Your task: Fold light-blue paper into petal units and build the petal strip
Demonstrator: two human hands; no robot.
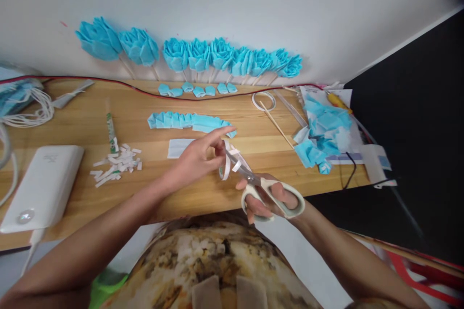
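My right hand (266, 199) grips white-handled scissors (270, 192), whose blades point up-left into a loop of white tape strip (228, 164). My left hand (203, 153) pinches that strip between thumb and fingers, index finger stretched out, just above the wooden table (152, 193). Beyond the hands lie a flat white piece (178, 147) and a row of folded blue paper pieces (186, 120).
Blue paper flowers on sticks (195, 54) lean on the wall. Small blue folded bits (197, 90), a tape roll (263, 100), a wooden skewer (277, 125) and a blue paper heap (322, 135) lie right. White cut strips (116, 164), a white power bank (43, 186) and cords (34, 106) lie left.
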